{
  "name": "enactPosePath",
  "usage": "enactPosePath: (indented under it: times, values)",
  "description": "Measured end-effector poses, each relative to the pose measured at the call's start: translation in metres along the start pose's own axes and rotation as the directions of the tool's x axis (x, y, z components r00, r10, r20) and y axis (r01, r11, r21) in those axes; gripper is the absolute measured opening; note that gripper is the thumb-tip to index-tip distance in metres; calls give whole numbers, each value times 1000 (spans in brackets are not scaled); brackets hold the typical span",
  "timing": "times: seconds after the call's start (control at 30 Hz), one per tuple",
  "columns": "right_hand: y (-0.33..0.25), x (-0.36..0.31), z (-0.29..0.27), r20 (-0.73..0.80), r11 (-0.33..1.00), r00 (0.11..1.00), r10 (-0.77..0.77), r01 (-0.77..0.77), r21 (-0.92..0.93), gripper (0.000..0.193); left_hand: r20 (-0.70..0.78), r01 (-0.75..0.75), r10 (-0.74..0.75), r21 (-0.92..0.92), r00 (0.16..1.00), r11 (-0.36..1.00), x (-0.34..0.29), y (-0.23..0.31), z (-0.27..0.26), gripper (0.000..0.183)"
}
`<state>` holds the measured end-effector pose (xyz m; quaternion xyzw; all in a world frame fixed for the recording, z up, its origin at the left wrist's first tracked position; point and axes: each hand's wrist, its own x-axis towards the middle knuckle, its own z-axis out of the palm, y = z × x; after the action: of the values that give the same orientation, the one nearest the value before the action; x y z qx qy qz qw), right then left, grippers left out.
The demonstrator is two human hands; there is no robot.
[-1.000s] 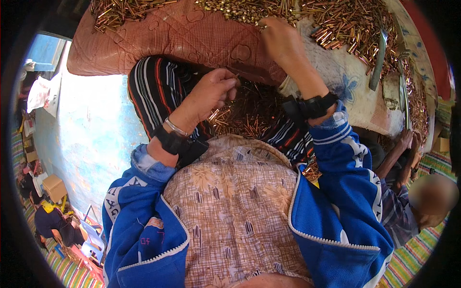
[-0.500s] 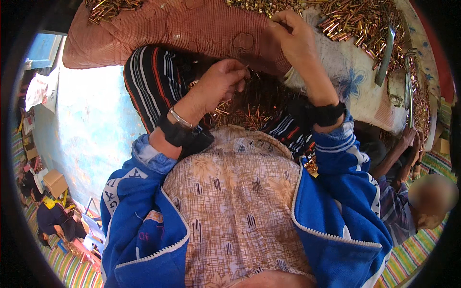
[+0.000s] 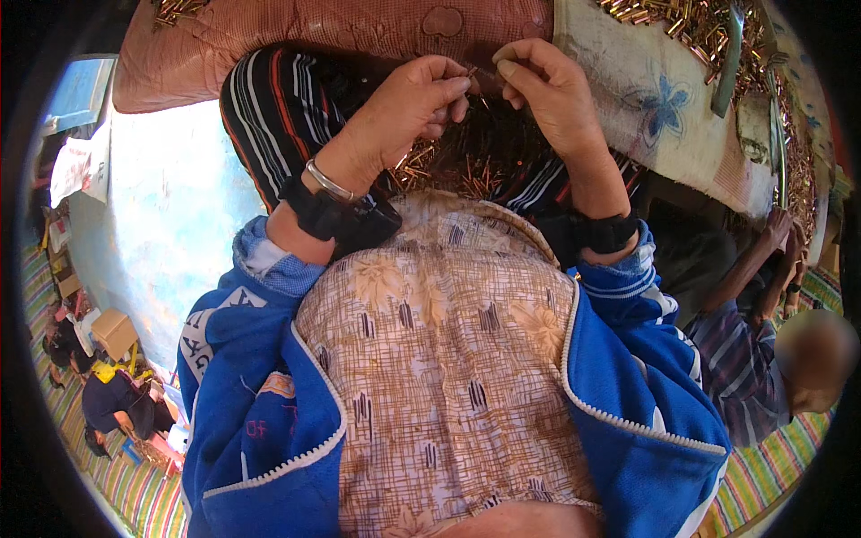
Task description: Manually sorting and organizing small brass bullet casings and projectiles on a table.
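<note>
My left hand [image 3: 420,103] is raised over my lap, thumb and forefinger pinched on a thin copper-coloured metal piece [image 3: 472,72] whose end shows past the fingertips. Close beside it on the right, my right hand [image 3: 554,94] is closed in a pinch, its fingertips a short gap from that piece. What they hold, if anything, is too small to make out. Below both hands, many similar thin metal pieces [image 3: 475,177] lie in my lap between my striped trouser legs.
A reddish-brown cushion [image 3: 350,31] lies ahead. To its right, a pale cloth [image 3: 619,81] with a blue flower borders a heap of shiny metal pieces [image 3: 668,18] and a metal tool [image 3: 728,63]. At right another person's hands [image 3: 785,235] touch a long metal rod [image 3: 782,170].
My right hand has come down from the cushion toward my left hand, so their fingertips are now close. The view has shifted slightly, showing less of the heaps ahead.
</note>
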<state>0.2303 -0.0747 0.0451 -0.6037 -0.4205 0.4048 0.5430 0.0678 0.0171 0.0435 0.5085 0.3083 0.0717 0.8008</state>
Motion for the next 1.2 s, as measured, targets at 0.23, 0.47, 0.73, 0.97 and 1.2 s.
enactPosePath:
  times: [0.23,0.47,0.73,0.97,1.2]
  values:
    - [4,-15,1,-21,999,999,-46,46,-2,12,79,-40,40,-3,996,999,-5,-2,11,16]
    - [4,-27,-1,-17,995,996,-85,86,55,15,66,-39,35,64,997,997,-14,3,24,15]
    - [2,-44,-12,-28,985,987,-158,160,66,15,97,-40,31,99,995,994,-16,5,39,16]
    - [-6,-58,-17,-62,975,973,-222,223,3,12,115,-44,27,144,993,989,-19,5,52,17]
    - [-9,-68,-21,-26,951,967,-254,245,-190,11,186,1,-37,193,982,981,-20,6,56,17]
